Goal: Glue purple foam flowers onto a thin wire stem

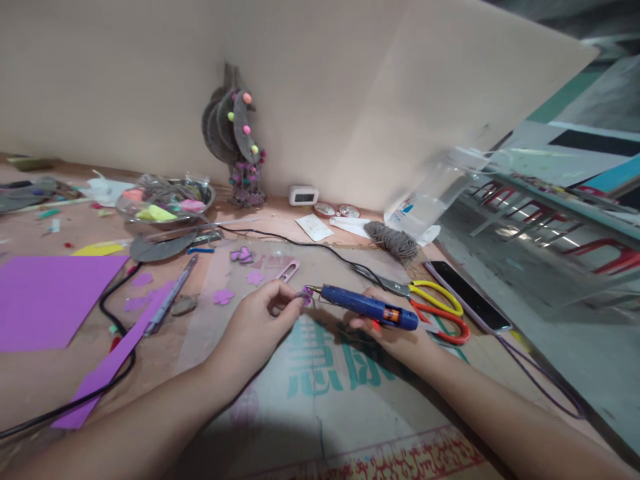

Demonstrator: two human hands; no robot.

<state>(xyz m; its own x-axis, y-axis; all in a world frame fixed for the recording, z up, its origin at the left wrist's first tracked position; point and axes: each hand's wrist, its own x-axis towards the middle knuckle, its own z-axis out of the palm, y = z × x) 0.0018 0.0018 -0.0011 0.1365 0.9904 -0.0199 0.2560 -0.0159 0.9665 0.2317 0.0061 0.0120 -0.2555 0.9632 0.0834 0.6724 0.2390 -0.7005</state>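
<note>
At the centre of the frame, a small purple piece is pinched between the thumb and fingers of your left hand, and the tip of the blue glue gun is right at it; whether they touch is too small to tell. Your right hand is closed around the gun's grip.

As far as it shows, several shapes are already cut: loose flower cutouts lie just left of your left hand, with a small heap of purple shapes above them, none joined to anything visible. Further out, at the left edge, a large purple sheet looks mostly whole, so material seems to be left. How much glue is on your piece cannot be made out.

Beside the sheet, a purple strip lies under a black cord. Close on your right, the scissors crowd your gun hand, and a phone lies beyond them. Toward the upper right sit grey yarn and a clear bottle; at upper left, a full bowl and a grey pom-pom ornament. Nothing blocks the gap between your hands.
</note>
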